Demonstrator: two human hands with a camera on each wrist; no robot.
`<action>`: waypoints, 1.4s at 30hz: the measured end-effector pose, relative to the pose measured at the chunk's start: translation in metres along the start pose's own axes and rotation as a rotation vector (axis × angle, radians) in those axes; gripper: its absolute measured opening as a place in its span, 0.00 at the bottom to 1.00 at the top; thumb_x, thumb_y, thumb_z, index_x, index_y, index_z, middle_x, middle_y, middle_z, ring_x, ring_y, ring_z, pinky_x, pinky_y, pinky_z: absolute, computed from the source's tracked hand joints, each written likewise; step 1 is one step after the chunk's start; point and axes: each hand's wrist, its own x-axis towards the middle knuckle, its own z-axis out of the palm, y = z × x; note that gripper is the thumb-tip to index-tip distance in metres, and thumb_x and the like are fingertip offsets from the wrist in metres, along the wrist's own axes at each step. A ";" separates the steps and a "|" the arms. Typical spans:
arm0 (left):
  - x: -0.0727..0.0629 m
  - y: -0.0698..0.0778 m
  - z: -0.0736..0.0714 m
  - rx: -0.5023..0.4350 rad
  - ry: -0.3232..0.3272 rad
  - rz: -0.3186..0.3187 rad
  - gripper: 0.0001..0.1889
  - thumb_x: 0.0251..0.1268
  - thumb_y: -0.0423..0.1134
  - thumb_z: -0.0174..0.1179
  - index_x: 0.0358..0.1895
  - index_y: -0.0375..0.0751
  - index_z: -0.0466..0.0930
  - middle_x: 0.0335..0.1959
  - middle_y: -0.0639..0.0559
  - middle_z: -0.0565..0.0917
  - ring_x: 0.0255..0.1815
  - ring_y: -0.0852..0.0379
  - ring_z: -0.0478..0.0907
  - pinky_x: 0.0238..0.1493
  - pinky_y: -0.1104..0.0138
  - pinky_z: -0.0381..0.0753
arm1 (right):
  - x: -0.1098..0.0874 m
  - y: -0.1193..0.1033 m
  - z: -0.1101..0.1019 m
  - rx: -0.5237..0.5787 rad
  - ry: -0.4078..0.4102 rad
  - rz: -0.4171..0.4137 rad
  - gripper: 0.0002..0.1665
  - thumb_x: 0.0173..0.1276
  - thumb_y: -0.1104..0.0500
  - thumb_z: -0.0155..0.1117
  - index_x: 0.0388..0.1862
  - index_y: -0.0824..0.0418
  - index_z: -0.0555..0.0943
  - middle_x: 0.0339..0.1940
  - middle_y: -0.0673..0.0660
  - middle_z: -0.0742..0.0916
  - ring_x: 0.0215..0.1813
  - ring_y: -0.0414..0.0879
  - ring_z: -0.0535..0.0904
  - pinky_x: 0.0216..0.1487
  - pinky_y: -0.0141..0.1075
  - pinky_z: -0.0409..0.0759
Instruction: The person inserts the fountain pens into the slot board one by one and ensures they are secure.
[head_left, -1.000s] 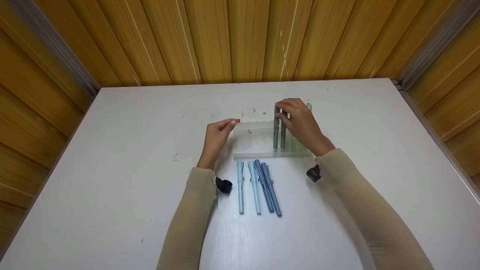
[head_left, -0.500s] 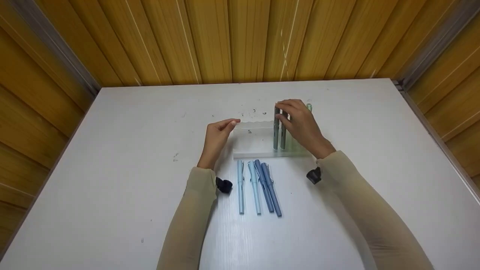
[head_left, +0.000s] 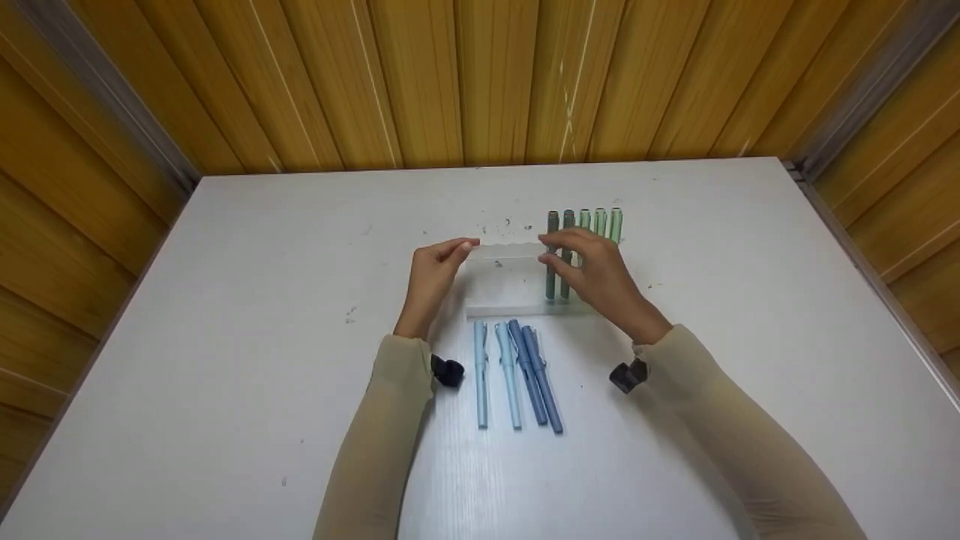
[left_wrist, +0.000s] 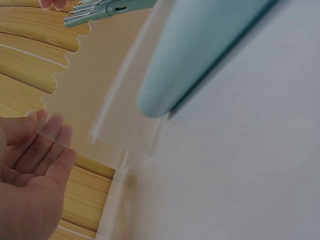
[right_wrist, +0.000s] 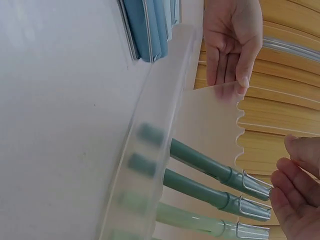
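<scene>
A translucent pen stand point(head_left: 502, 285) with a scalloped top edge stands on the table. My left hand point(head_left: 435, 277) pinches its upper left corner between thumb and fingers, as the right wrist view also shows. Two dark green pens point(right_wrist: 200, 161) lean upright in the stand, beside several light green pens point(head_left: 600, 219) farther right. My right hand point(head_left: 606, 277) is just in front of the dark green pens, thumb and fingertips apart with nothing gripped; it hides the lower parts of the light green pens.
Two light blue pens point(head_left: 481, 375) and two darker blue pens point(head_left: 541, 382) lie on the white table point(head_left: 262, 300) in front of the stand. A black wrist camera point(head_left: 448, 371) sits at each cuff. Wood-patterned panels point(head_left: 420, 82) rise behind the table.
My right hand has let go of the leftmost dark green pen's top and lowered slightly, uncovering the tops of the green pens. The left hand and the stand have stayed put.
</scene>
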 end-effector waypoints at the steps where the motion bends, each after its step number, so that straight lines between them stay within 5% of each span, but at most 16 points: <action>1: 0.000 0.000 0.000 -0.001 0.000 -0.001 0.12 0.68 0.42 0.59 0.47 0.40 0.86 0.51 0.47 0.86 0.59 0.53 0.78 0.62 0.58 0.74 | -0.002 0.000 0.001 0.011 -0.008 0.012 0.16 0.62 0.63 0.68 0.50 0.63 0.84 0.47 0.58 0.87 0.49 0.49 0.82 0.52 0.41 0.81; 8: 0.000 0.000 0.000 -0.019 -0.005 -0.006 0.13 0.68 0.41 0.59 0.48 0.39 0.86 0.51 0.46 0.85 0.59 0.53 0.78 0.62 0.58 0.74 | -0.017 -0.001 0.007 0.084 -0.095 0.108 0.15 0.61 0.61 0.70 0.48 0.63 0.85 0.44 0.58 0.88 0.42 0.48 0.84 0.46 0.39 0.83; 26: 0.000 -0.002 0.000 0.002 -0.001 0.041 0.13 0.68 0.43 0.59 0.47 0.38 0.86 0.50 0.46 0.86 0.59 0.53 0.79 0.62 0.58 0.74 | -0.042 0.006 0.017 0.152 -0.436 0.358 0.22 0.62 0.57 0.70 0.54 0.66 0.81 0.42 0.59 0.88 0.44 0.50 0.84 0.43 0.37 0.81; 34: 0.000 -0.001 0.000 -0.012 -0.010 0.049 0.14 0.68 0.43 0.59 0.47 0.37 0.85 0.50 0.44 0.86 0.58 0.52 0.79 0.62 0.58 0.74 | -0.045 0.012 0.020 0.189 -0.533 0.372 0.23 0.62 0.58 0.70 0.54 0.68 0.81 0.40 0.59 0.87 0.39 0.45 0.81 0.38 0.33 0.79; 42: -0.002 0.000 0.000 -0.010 -0.011 0.023 0.14 0.68 0.43 0.59 0.48 0.39 0.85 0.52 0.45 0.85 0.59 0.53 0.78 0.63 0.58 0.74 | -0.044 0.017 0.023 0.209 -0.581 0.395 0.23 0.61 0.57 0.71 0.53 0.66 0.82 0.41 0.58 0.87 0.40 0.43 0.80 0.43 0.34 0.78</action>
